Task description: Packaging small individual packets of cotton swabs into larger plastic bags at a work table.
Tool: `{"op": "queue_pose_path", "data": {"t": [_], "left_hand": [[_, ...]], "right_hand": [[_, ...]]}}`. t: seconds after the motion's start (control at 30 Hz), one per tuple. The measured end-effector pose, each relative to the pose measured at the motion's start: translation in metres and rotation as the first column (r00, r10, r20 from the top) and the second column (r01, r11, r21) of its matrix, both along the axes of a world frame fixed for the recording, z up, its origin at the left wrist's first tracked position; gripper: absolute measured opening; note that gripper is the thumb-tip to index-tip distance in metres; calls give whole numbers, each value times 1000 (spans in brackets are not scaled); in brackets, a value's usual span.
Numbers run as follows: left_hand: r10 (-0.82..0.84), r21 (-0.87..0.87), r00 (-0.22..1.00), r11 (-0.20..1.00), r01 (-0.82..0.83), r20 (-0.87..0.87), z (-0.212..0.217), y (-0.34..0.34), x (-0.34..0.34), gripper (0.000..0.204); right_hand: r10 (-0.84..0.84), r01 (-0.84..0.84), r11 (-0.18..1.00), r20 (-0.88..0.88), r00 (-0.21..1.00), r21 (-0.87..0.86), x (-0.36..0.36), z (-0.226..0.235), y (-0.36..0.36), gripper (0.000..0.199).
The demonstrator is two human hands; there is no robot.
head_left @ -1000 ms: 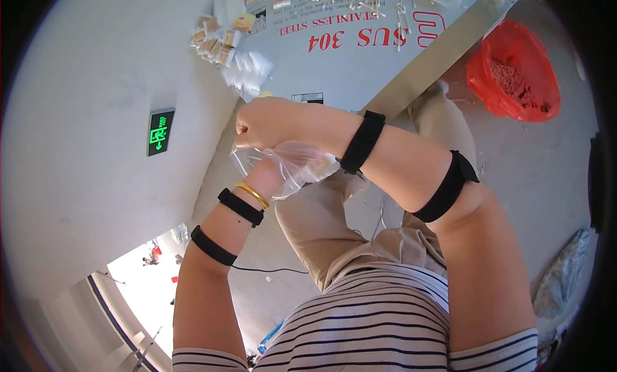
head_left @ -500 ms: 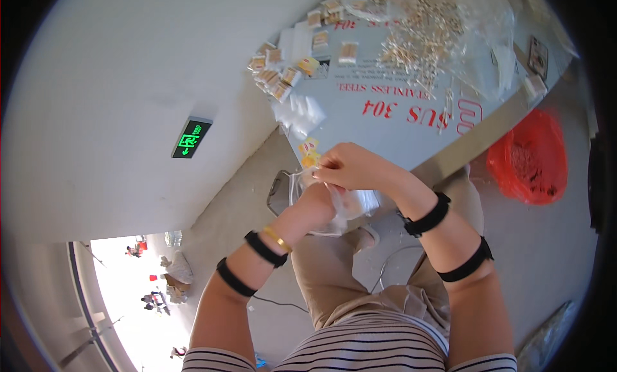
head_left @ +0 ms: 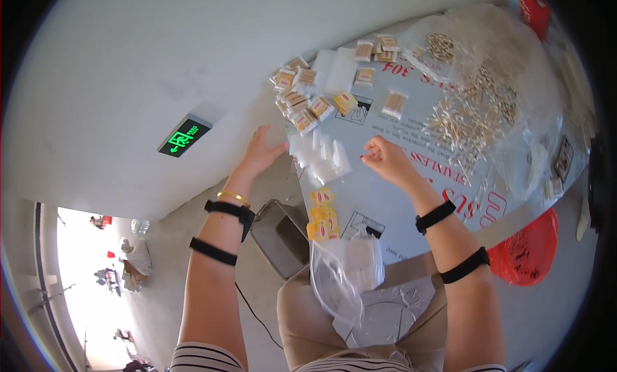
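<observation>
Several yellow cards [head_left: 323, 215], red-lettered tabletop [head_left: 392, 202]

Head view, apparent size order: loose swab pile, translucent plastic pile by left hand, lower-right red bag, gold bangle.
1. Loose swab pile
2. Translucent plastic pile and red bag: too alike to rank
3. Gold bangle

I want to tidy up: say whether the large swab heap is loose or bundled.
Loose: the swabs point every way, crossing one another on the table.

White sleeves [head_left: 209, 357] with dark stripes, black arm straps [head_left: 213, 251], gold bangle [head_left: 232, 196], beige trousers [head_left: 297, 311]
</observation>
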State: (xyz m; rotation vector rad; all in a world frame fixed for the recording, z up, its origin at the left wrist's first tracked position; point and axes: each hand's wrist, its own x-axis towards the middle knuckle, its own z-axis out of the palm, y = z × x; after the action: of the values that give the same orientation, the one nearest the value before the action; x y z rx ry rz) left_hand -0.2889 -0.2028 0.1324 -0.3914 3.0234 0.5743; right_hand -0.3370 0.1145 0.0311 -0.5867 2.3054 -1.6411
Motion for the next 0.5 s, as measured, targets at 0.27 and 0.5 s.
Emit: {"op": "queue_pose_path", "data": {"t": [0.27,0.5], "left_hand": [[-33,-191,997,982,18,-74,-58,-15,-117,102],[-166,-68,984,985,161,-64,-90,-45,-163,86]], "right_hand": [[117,33,952,-462,879,304,-71,-12,-128,60],[35,276,858,-585,810,433,-84,-19,-205,82]]}}
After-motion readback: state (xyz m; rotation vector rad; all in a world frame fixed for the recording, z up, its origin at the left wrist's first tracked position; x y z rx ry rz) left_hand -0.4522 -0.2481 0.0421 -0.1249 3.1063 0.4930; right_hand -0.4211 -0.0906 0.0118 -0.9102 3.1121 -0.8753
